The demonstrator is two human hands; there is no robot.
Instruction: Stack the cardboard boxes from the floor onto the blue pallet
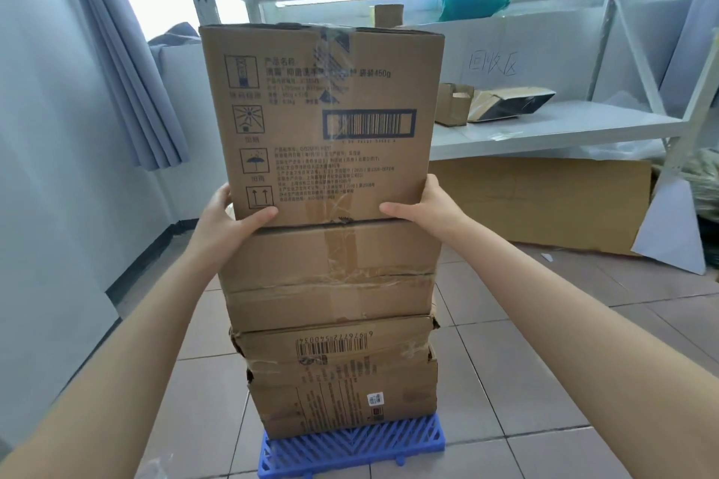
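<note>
Storeroom: metal shelving (544,128), cardboard boxes (330,276)

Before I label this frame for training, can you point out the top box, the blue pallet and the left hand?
top box (319,121): head view, middle of its printed front face.
blue pallet (350,447): head view, bare front grid.
left hand (229,222): head view, back of the hand.

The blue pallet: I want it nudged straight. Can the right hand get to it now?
Probably not yet: the right hand is gripping the top box, with the blue pallet far below it.
</note>
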